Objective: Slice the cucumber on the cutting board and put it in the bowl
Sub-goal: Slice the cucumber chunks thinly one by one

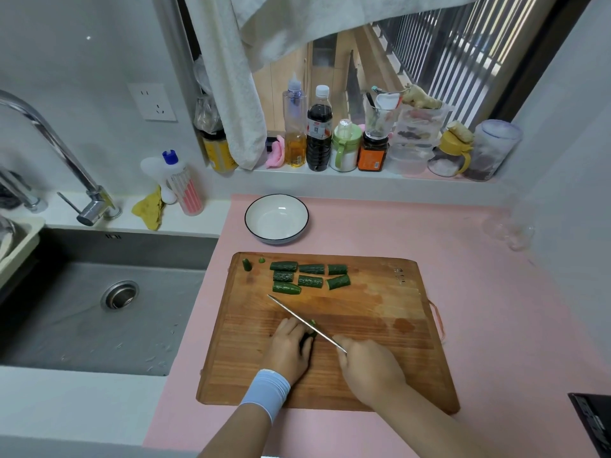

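A rectangular wooden cutting board (pixel 380 325) lies on the pink worktop (pixel 479 292) towards its near edge, and a shallow white bowl with a dark rim (pixel 246 219) stands just beyond the board's far side. On the board's near half the left hand (pixel 289 348), a pale blue band at its wrist, curls its fingers over a short dark green cucumber stub (pixel 312 324) and hides most of it. The right hand (pixel 370 368) is wrapped round the handle of a thin steel knife (pixel 297 319), whose blade slants across the stub, tip towards the far left. Seven cut cucumber chunks (pixel 310 280) lie in rows along the board's far side, with two small end bits (pixel 246 264) at its far left corner. A grey steel sink (pixel 82 325) with a chrome tap (pixel 49 137) adjoins the worktop's left edge. On the window sill behind the far edge stand a clear oil bottle (pixel 295 133), a dark sauce bottle (pixel 319 133) and an orange-labelled jar (pixel 373 153). Their labels are too small to read, as are the dark marks (pixel 400 274) near the board's far right corner. A white towel (pixel 231 77) hangs over the sill's left end.
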{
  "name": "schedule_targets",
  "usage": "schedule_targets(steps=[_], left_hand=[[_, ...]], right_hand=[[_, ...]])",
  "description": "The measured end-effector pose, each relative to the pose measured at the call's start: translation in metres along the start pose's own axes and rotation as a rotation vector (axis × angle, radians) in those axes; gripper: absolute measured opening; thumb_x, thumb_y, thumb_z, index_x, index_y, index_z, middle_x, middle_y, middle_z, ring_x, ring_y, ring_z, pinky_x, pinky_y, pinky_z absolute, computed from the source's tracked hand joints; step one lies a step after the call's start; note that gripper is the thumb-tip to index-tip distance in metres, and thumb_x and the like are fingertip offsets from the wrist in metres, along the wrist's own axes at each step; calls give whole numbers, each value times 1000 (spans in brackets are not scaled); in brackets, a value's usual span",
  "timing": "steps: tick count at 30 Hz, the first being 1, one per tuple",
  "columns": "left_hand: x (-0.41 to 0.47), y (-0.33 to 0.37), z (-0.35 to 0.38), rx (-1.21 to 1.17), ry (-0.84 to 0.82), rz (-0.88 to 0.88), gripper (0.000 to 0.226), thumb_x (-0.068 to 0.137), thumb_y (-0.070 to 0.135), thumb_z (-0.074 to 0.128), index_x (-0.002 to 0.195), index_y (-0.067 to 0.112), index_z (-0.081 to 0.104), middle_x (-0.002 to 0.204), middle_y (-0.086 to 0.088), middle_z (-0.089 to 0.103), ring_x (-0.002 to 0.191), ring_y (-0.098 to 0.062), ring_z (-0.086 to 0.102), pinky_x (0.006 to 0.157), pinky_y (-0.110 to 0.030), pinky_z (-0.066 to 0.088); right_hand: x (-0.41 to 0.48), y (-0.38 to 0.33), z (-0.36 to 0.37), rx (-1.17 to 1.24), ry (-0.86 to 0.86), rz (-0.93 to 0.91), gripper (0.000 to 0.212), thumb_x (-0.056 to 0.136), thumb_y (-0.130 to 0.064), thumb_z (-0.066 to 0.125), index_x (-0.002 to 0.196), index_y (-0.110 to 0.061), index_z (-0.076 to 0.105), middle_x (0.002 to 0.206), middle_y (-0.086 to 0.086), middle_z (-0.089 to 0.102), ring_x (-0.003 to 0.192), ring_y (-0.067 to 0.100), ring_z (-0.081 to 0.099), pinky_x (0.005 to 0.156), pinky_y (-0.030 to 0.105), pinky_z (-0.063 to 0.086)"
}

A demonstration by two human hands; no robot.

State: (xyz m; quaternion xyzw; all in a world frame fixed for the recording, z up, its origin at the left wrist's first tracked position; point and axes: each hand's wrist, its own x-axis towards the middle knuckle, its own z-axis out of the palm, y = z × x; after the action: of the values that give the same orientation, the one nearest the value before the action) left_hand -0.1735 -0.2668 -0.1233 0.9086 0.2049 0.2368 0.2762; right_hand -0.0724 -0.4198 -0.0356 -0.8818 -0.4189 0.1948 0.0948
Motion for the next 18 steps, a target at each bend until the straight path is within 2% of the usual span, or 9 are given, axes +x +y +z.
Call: schedule_targets(steps=[3,6,9,15,18], left_hand=[[-1,-1,1,5,7,0,17,80,6,68,95,14,68,100,2,64,90,-18,55,85,-26,46],[-3,-4,3,6,9,-13,16,81,8,68,96,14,69,101,1,64,94,-18,56,87,-25,46],[-3,-6,4,9,4,-20,14,82,10,66,94,16,68,100,3,63,92,-18,56,85,-27,47],[-2,-5,4,22,2,-17,13,84,12,64,95,16,68,101,5,64,91,-15,54,85,-24,46],[-2,-5,4,21,8,-9,13,81,8,69,92,15,68,96,5,63,88,-13,52,82,-23,45]], right_hand=[[-4,1,2,-5,27,-7,35,105,-37,36,135,-37,54,97,1,73,90,26,67,68,33,44],[-10,2,1,-9,14,5,41,105,-42,35,144,-41,47,108,-2,73,100,23,67,80,34,51],[-12,4,-1,-14,6,9,42,105,-42,34,146,-41,45,112,-3,72,103,23,66,85,35,52],[-3,-2,0,13,-9,17,35,104,-37,36,132,-36,57,99,-1,73,92,24,67,74,33,50],[4,-4,-2,19,-20,21,32,103,-35,36,125,-34,60,98,0,72,92,24,67,71,32,46]])
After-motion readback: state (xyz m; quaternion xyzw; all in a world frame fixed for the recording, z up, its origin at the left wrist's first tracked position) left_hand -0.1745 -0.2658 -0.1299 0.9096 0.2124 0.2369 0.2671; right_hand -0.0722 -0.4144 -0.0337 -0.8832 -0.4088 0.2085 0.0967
